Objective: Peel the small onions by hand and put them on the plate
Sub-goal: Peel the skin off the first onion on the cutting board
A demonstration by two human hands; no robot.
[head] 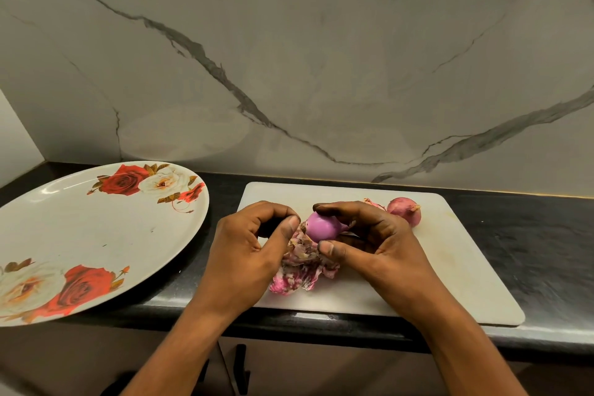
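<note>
Right hand (379, 241), left hand (247, 244) grip peeled onion (323, 227) — one unpeeled onion (405, 210).

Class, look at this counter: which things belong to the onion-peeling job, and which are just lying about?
Job: nearly peeled onion, held by the right hand, left hand pinching its root end; unpeeled onion; rose-patterned plate; cutting board.
Lying about: heap of onion skins on the board; black countertop.
</note>
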